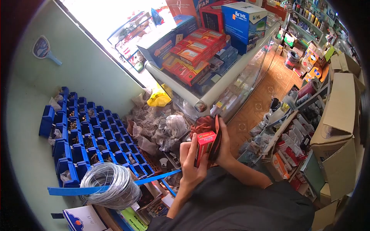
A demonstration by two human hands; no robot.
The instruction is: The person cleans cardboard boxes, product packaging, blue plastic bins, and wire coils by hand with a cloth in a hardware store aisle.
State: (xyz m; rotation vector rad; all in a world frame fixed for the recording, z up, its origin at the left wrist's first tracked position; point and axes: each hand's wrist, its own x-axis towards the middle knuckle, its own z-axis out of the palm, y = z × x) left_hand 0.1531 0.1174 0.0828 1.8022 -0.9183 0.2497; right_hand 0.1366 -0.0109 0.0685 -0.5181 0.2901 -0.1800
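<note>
In the head view, my left hand (192, 159) is closed around a small red box (205, 143) with a printed top. My right hand (224, 144) grips a dark, flat piece with a reddish edge (217, 133), right beside the red box; I cannot tell what this piece is. Just beyond both hands shows a dark red, folded bundle (203, 125), partly hidden by the box. Close ahead stands the rounded corner of a glass display counter (200, 106).
Red and yellow boxes (198, 46) are stacked on the counter. Blue bins (88, 131) line the left wall, with a wire coil (111, 184) in front. Plastic bags (162, 129) are heaped beside them. Open cardboard cartons (339, 127) crowd the right side, along the tiled floor (266, 92).
</note>
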